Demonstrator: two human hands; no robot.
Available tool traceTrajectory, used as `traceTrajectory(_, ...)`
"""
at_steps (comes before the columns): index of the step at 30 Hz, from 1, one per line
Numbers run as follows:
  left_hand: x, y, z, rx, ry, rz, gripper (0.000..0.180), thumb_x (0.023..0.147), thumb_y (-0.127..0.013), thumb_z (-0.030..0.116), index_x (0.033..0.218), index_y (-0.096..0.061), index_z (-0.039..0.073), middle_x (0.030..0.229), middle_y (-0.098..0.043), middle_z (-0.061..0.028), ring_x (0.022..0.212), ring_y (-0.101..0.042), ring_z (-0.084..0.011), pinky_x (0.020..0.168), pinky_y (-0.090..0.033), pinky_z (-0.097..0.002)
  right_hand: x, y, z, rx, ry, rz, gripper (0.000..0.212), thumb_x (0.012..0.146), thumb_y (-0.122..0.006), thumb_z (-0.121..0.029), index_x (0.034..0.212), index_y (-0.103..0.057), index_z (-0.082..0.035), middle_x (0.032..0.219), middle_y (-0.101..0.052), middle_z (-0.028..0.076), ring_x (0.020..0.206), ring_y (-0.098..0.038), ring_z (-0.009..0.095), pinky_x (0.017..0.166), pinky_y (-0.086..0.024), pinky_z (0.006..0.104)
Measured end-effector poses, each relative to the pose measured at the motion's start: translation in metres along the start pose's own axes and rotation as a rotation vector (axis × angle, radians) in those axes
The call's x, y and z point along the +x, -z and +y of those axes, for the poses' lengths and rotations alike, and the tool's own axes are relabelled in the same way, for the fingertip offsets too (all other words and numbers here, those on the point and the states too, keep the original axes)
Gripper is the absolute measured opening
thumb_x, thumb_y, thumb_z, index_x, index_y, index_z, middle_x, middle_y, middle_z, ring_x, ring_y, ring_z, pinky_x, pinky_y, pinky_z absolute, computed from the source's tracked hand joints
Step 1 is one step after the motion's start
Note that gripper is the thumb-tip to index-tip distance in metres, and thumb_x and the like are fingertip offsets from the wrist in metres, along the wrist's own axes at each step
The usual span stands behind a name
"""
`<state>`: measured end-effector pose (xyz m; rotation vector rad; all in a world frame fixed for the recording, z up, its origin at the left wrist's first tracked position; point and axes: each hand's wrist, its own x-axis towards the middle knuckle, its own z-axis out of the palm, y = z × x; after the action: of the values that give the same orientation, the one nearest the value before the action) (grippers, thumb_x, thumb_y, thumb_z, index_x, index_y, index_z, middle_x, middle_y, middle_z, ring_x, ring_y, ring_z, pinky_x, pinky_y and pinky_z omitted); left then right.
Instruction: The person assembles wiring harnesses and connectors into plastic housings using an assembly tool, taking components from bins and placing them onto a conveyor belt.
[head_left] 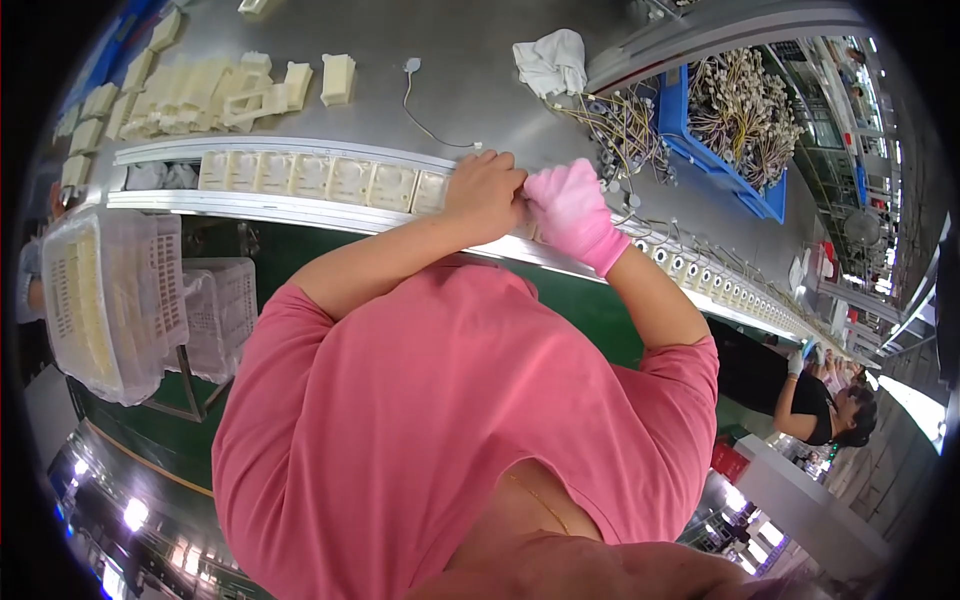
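My bare left hand [484, 196] is closed over the metal rail track, its fingers curled down beside a row of cream square plastic housings [328, 180]. Right up against it, my right hand [574, 212] in a pink glove is bunched shut above the same track. Whatever the fingertips of either hand hold is hidden. On the steel table just beyond lies a thin wire lead [420, 122] with a small grey round end. Housings with dark round centres [692, 268] run along the track to the right, with wires lying beside them.
Loose cream housings [200, 92] are heaped at the back left. A blue bin [712, 152] full of wire leads stands back right, beside a loose wire pile [632, 135] and a white cloth [552, 62]. Plastic-wrapped crates [115, 300] sit left. A co-worker [800, 395] works farther right.
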<state>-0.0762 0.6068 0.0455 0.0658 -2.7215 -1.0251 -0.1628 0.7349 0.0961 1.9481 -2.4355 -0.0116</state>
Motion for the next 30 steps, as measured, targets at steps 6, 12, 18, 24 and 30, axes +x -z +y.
traceTrajectory(6, -0.004, -0.002, 0.004, -0.029, 0.013, 0.0, 0.009, 0.066, -0.058, 0.013, 0.072, -0.062, 0.008, 0.081, -0.054, -0.0064, 0.086, -0.051, -0.0254, 0.074, -0.039, -0.0379, -0.009, -0.003, 0.002, 0.006, 0.023, -0.048, 0.01, 0.071, -0.063, -0.018, 0.069, -0.055, -0.013, 0.063, -0.054, 0.005, 0.065, -0.055, 0.025, 0.067, -0.035, 0.0386)
traceTrajectory(12, -0.008, 0.0, -0.001, -0.047, -0.088, 0.002, 0.012, 0.066, -0.057, 0.009, 0.078, -0.059, 0.005, 0.085, -0.052, -0.0087, 0.088, -0.05, -0.0265, 0.075, -0.038, -0.0379, -0.012, -0.004, 0.003, 0.027, -0.047, -0.109, 0.007, 0.07, -0.06, -0.019, 0.069, -0.055, -0.014, 0.064, -0.055, 0.004, 0.064, -0.057, 0.024, 0.066, -0.035, 0.0382)
traceTrajectory(18, -0.006, 0.003, -0.002, -0.047, -0.112, -0.015, 0.014, 0.066, -0.058, 0.009, 0.079, -0.057, 0.005, 0.086, -0.05, -0.0094, 0.088, -0.049, -0.0268, 0.075, -0.038, -0.0386, 0.007, 0.005, 0.007, 0.011, -0.078, -0.271, 0.01, 0.073, -0.06, -0.019, 0.068, -0.058, -0.01, 0.064, -0.059, 0.008, 0.065, -0.059, 0.028, 0.066, -0.04, 0.0371)
traceTrajectory(24, -0.005, -0.003, -0.004, -0.01, -0.155, 0.066, 0.013, 0.066, -0.057, 0.012, 0.076, -0.055, 0.004, 0.084, -0.051, -0.0104, 0.084, -0.05, -0.0282, 0.071, -0.039, -0.0401, 0.062, -0.002, 0.068, 0.731, -0.376, -0.443, 0.032, 0.075, -0.06, -0.026, 0.1, -0.064, -0.006, 0.088, -0.066, 0.011, 0.077, -0.063, 0.019, 0.073, -0.049, 0.0291)
traceTrajectory(30, -0.005, -0.005, -0.004, -0.083, -0.194, 0.046, 0.01, 0.066, -0.058, 0.008, 0.075, -0.054, 0.005, 0.086, -0.051, -0.0109, 0.082, -0.05, -0.03, 0.069, -0.039, -0.0419, 0.127, -0.083, 0.031, 0.12, -0.197, -0.735, 0.034, 0.073, -0.058, -0.03, 0.089, -0.069, -0.002, 0.091, -0.066, 0.018, 0.089, -0.064, 0.03, 0.078, -0.051, 0.0381)
